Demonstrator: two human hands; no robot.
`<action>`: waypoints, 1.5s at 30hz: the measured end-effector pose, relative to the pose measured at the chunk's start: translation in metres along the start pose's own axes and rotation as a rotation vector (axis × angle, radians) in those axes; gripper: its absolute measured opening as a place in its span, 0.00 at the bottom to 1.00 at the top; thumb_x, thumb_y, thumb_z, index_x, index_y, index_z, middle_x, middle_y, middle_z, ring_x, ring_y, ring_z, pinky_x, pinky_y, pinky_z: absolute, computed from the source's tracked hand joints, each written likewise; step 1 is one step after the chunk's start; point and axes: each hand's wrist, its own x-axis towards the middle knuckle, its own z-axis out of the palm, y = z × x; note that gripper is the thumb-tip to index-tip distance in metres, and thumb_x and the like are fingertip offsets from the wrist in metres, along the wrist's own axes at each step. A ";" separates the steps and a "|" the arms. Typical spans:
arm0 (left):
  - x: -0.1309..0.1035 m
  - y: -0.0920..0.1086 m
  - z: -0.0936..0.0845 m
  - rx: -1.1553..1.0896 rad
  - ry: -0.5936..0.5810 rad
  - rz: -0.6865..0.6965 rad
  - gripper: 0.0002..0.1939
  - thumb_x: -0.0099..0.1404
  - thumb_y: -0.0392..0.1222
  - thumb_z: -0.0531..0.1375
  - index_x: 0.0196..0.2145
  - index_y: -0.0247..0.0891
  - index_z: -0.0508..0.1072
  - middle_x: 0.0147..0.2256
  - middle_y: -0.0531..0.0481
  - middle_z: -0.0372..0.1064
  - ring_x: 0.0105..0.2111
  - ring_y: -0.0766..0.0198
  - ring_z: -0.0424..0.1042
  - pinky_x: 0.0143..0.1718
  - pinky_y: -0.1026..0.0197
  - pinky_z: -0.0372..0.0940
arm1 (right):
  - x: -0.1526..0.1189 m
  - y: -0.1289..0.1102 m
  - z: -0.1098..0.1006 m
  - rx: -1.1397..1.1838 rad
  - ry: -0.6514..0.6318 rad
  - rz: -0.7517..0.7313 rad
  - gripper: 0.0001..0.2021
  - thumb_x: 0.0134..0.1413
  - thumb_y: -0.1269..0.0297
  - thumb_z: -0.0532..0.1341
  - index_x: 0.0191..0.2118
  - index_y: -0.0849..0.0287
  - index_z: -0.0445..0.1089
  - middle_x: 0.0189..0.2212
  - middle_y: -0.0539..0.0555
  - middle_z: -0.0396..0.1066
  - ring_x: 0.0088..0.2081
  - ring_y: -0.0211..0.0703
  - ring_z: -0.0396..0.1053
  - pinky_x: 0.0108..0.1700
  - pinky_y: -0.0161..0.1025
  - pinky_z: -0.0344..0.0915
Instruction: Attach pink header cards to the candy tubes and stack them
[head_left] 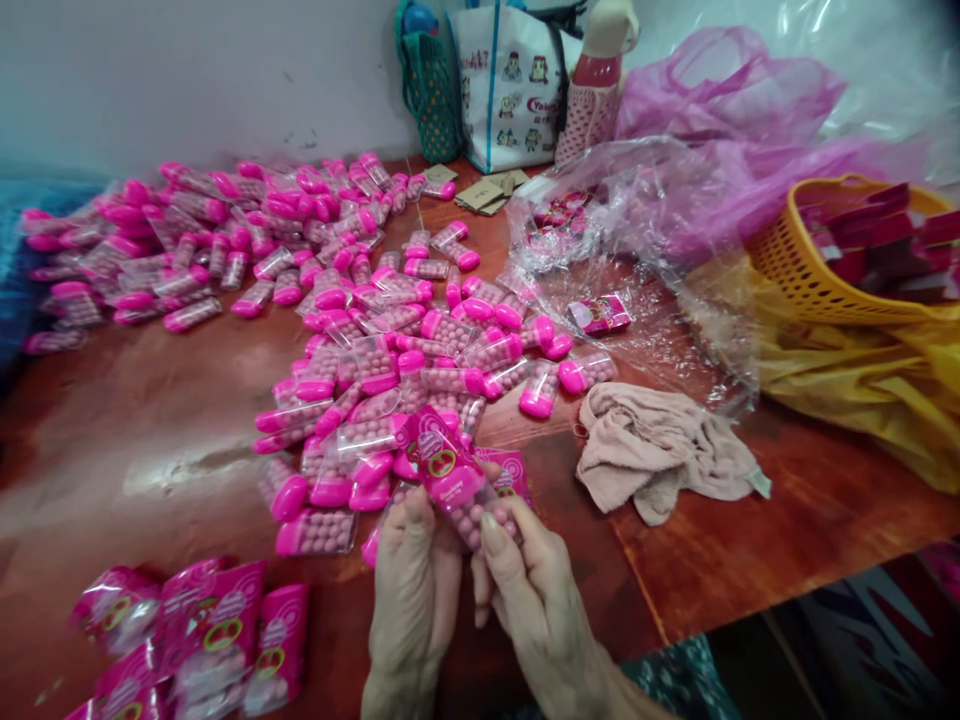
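fingers [501,555] hold a printed packet [446,470] near pink-capped containers [367,365]

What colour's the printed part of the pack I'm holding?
The printed part is deep pink with pale lettering, best seen in the head view.

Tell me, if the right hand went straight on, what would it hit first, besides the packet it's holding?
Probably the pile of pink-capped containers, just beyond the packet in the right hand; depth is hard to judge, so the hand might pass over.

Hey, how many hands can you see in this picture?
2: the left hand, beside the left edge of the upheld pink pack, and the right hand, gripping its lower end. No others show.
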 end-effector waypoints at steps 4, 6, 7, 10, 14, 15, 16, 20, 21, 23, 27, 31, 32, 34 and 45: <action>0.000 0.000 -0.001 0.035 0.015 -0.011 0.09 0.53 0.44 0.65 0.23 0.37 0.73 0.19 0.53 0.69 0.10 0.72 0.61 0.12 0.67 0.64 | 0.003 0.002 0.002 0.000 0.014 0.000 0.13 0.63 0.57 0.47 0.30 0.58 0.57 0.16 0.44 0.56 0.16 0.32 0.58 0.20 0.29 0.59; 0.000 0.000 -0.001 0.051 0.002 -0.012 0.07 0.53 0.43 0.65 0.24 0.37 0.74 0.19 0.53 0.69 0.11 0.72 0.62 0.12 0.69 0.63 | 0.002 0.001 0.003 -0.028 0.038 -0.009 0.13 0.62 0.57 0.48 0.29 0.58 0.57 0.17 0.44 0.56 0.16 0.31 0.58 0.19 0.29 0.58; 0.001 0.000 -0.001 0.052 -0.009 -0.015 0.06 0.53 0.42 0.65 0.24 0.37 0.74 0.18 0.53 0.69 0.10 0.73 0.62 0.11 0.70 0.62 | 0.002 0.001 0.003 -0.039 0.050 -0.012 0.13 0.62 0.57 0.48 0.29 0.58 0.58 0.17 0.44 0.56 0.16 0.31 0.58 0.19 0.29 0.58; 0.000 -0.002 0.000 0.057 -0.029 -0.035 0.06 0.53 0.43 0.65 0.27 0.38 0.75 0.15 0.56 0.65 0.09 0.75 0.58 0.08 0.72 0.57 | 0.003 0.002 0.005 -0.045 0.083 -0.020 0.13 0.62 0.57 0.48 0.30 0.58 0.58 0.17 0.44 0.56 0.16 0.31 0.58 0.18 0.28 0.57; -0.001 -0.004 0.001 0.106 0.003 -0.080 0.06 0.53 0.40 0.65 0.30 0.37 0.75 0.14 0.58 0.63 0.09 0.77 0.53 0.08 0.75 0.51 | 0.007 0.007 0.005 -0.090 0.131 -0.023 0.13 0.62 0.56 0.48 0.33 0.59 0.62 0.21 0.47 0.61 0.21 0.33 0.61 0.21 0.29 0.59; -0.001 -0.004 0.000 0.113 0.015 -0.069 0.06 0.53 0.40 0.65 0.30 0.37 0.75 0.16 0.57 0.64 0.10 0.77 0.55 0.09 0.75 0.53 | 0.007 0.007 0.003 -0.130 0.117 -0.022 0.13 0.62 0.57 0.48 0.34 0.59 0.63 0.23 0.48 0.63 0.22 0.34 0.62 0.22 0.30 0.60; -0.001 -0.004 0.000 0.117 0.030 -0.041 0.06 0.53 0.39 0.65 0.30 0.37 0.76 0.17 0.56 0.66 0.11 0.77 0.57 0.11 0.74 0.56 | 0.007 0.006 0.001 -0.182 0.098 -0.029 0.13 0.63 0.58 0.48 0.35 0.59 0.64 0.24 0.49 0.65 0.23 0.35 0.63 0.24 0.31 0.61; -0.001 -0.003 0.001 0.236 0.062 0.154 0.06 0.55 0.38 0.64 0.32 0.38 0.76 0.24 0.53 0.71 0.24 0.70 0.70 0.30 0.69 0.67 | 0.011 -0.004 -0.016 -0.357 0.166 -0.210 0.11 0.61 0.61 0.52 0.34 0.59 0.68 0.30 0.53 0.69 0.32 0.40 0.67 0.34 0.35 0.63; -0.002 -0.003 0.002 0.302 0.044 0.177 0.06 0.56 0.38 0.63 0.34 0.38 0.76 0.26 0.53 0.72 0.26 0.69 0.70 0.33 0.68 0.67 | 0.012 -0.007 -0.021 -0.367 0.215 -0.264 0.09 0.59 0.62 0.54 0.35 0.59 0.68 0.32 0.53 0.68 0.34 0.41 0.67 0.36 0.36 0.63; -0.004 -0.003 0.004 0.438 -0.020 0.177 0.06 0.57 0.36 0.62 0.34 0.39 0.76 0.28 0.53 0.72 0.29 0.69 0.70 0.35 0.68 0.65 | 0.017 -0.013 -0.028 -0.355 0.271 -0.324 0.07 0.56 0.63 0.59 0.39 0.58 0.68 0.36 0.53 0.66 0.39 0.42 0.65 0.40 0.36 0.63; -0.005 -0.006 0.002 0.464 -0.165 0.035 0.05 0.55 0.36 0.63 0.32 0.37 0.74 0.24 0.54 0.70 0.24 0.69 0.68 0.26 0.69 0.63 | 0.024 -0.017 -0.033 -0.129 0.146 -0.205 0.04 0.56 0.64 0.58 0.33 0.57 0.67 0.32 0.49 0.64 0.35 0.38 0.65 0.37 0.34 0.65; -0.002 -0.009 -0.003 0.394 -0.235 -0.066 0.06 0.55 0.37 0.63 0.33 0.35 0.73 0.22 0.52 0.69 0.21 0.68 0.66 0.22 0.68 0.60 | 0.024 -0.014 -0.030 0.197 0.091 -0.057 0.05 0.57 0.63 0.58 0.31 0.57 0.66 0.27 0.45 0.61 0.19 0.28 0.59 0.17 0.27 0.59; -0.002 -0.009 -0.003 0.394 -0.242 -0.076 0.06 0.56 0.38 0.62 0.33 0.34 0.73 0.21 0.51 0.69 0.21 0.69 0.65 0.22 0.68 0.59 | 0.024 -0.013 -0.029 0.246 0.084 -0.047 0.05 0.57 0.62 0.58 0.33 0.57 0.66 0.27 0.45 0.61 0.17 0.27 0.57 0.15 0.26 0.57; -0.002 -0.009 -0.002 0.389 -0.238 -0.084 0.06 0.58 0.39 0.61 0.32 0.34 0.73 0.20 0.51 0.68 0.20 0.70 0.64 0.20 0.69 0.57 | 0.022 -0.011 -0.026 0.268 0.090 -0.048 0.05 0.56 0.62 0.58 0.33 0.56 0.67 0.28 0.45 0.61 0.15 0.26 0.57 0.14 0.26 0.57; -0.001 -0.012 0.004 0.359 -0.144 -0.057 0.07 0.60 0.41 0.59 0.31 0.33 0.70 0.18 0.54 0.63 0.17 0.73 0.61 0.16 0.71 0.52 | 0.023 -0.006 -0.027 0.187 0.106 0.042 0.09 0.53 0.57 0.60 0.33 0.58 0.68 0.23 0.46 0.65 0.16 0.30 0.61 0.17 0.29 0.64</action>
